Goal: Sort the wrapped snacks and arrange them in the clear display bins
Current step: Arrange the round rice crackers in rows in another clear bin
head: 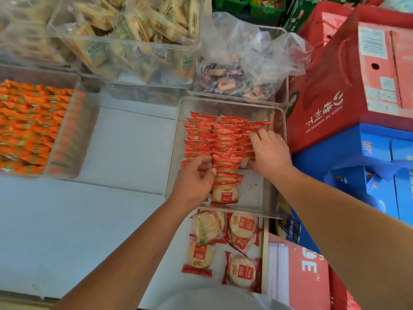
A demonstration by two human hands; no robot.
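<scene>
White tabletop (pixel 125 142) carries a clear bin (pixel 257 191) holding three rows of red-wrapped snacks (pixel 223 139). Our left fingers (pixel 201 163) curl round the near end of the left row, gripping packets; the left hand (pixel 192 182) is palm-down. Our right fingers (pixel 259 136) bend over the right row, thumb at its near end, pinching packets; the right hand (pixel 270 153) is palm-down. Both forearms reach in from below. Just before the bin lie loose packets (pixel 242 229).
</scene>
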